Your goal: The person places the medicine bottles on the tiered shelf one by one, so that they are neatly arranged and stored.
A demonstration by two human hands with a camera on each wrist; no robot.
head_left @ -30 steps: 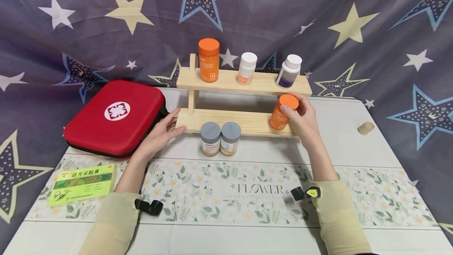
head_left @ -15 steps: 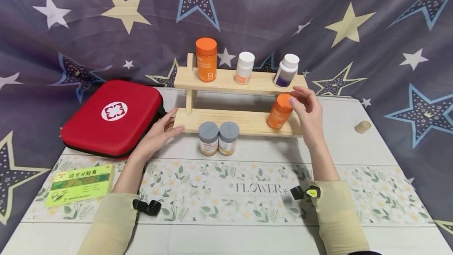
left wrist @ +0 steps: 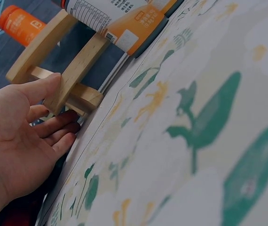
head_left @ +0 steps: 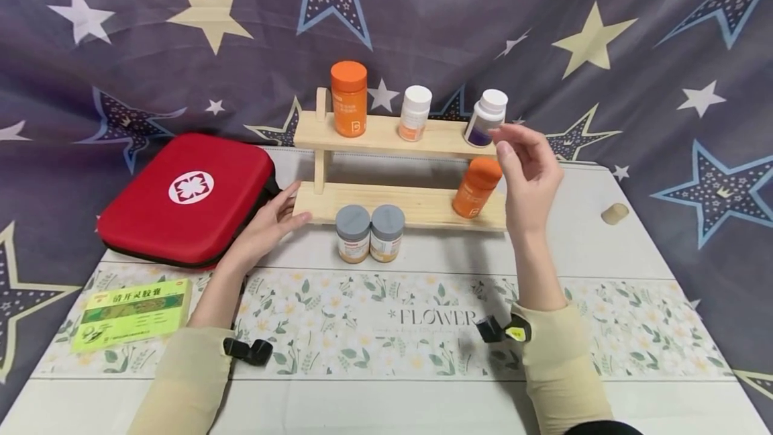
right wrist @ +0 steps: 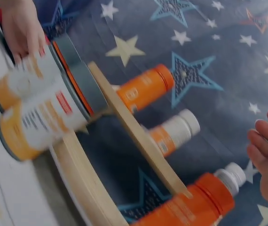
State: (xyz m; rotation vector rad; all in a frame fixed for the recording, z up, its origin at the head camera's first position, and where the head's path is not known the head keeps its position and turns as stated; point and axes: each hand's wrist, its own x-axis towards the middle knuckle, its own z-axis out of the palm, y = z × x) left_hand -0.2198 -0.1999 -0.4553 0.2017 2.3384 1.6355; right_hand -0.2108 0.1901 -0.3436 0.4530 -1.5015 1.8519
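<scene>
A two-tier wooden shelf [head_left: 417,203] stands at the middle of the table. My left hand [head_left: 256,237] holds the left end of its lower board; in the left wrist view the thumb of that hand [left wrist: 23,134] lies on the wood, fingers at the other side. My right hand [head_left: 531,176] is raised beside the lower tier's orange bottle [head_left: 473,195], holding nothing, fingers loosely bent. On the upper tier stand an orange bottle [head_left: 348,103], a small white bottle [head_left: 415,114] and a white-capped bottle with a purple label [head_left: 485,119]. Two grey-lidded jars [head_left: 353,235] touch in front.
To the left lies a red case [head_left: 187,207], with a yellow-green box [head_left: 131,315] nearer the front. A small tan cylinder [head_left: 614,213] lies at the right. Behind the table hangs a star-patterned cloth [head_left: 423,19].
My right hand has let go of the lower orange bottle and risen up and away from it; the bottle stays on the lower tier. My left hand remains at the shelf's end.
</scene>
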